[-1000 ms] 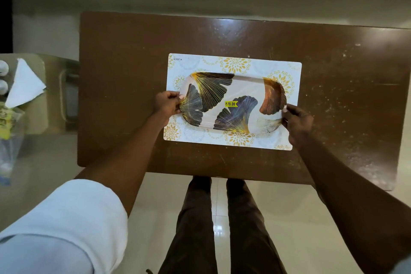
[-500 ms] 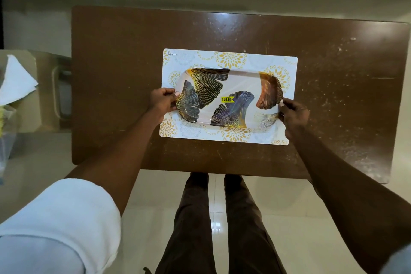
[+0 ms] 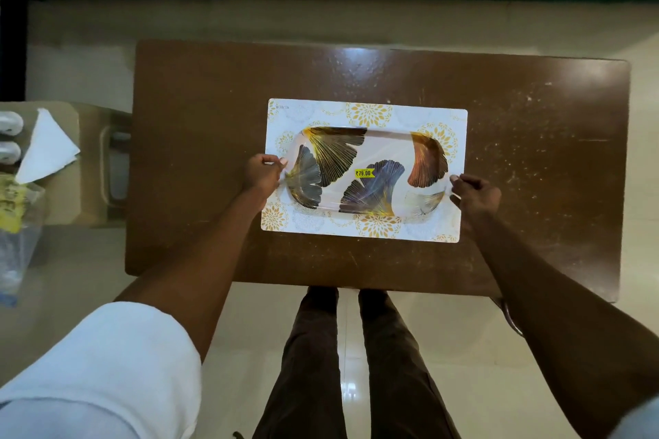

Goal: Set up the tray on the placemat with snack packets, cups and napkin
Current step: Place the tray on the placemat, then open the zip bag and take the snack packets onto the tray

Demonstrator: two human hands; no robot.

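A rectangular tray (image 3: 378, 150) with dark fan-leaf prints and a yellow price sticker lies flat on the white-and-gold placemat (image 3: 360, 112) in the middle of the brown table (image 3: 199, 100). My left hand (image 3: 262, 175) pinches the tray's left rim, and my right hand (image 3: 476, 194) pinches its right rim. A folded white napkin (image 3: 46, 146), white cups (image 3: 10, 123) and yellow snack packets (image 3: 12, 200) sit on a low surface at the far left, cut off by the frame edge.
A beige side stand (image 3: 67, 196) carrying the supplies stands left of the table. My legs stand at the table's near edge. Bare brown tabletop surrounds the placemat on all sides.
Both hands stay at the tray's ends and the tray rests on the placemat as before. Only my head view has shifted slightly.
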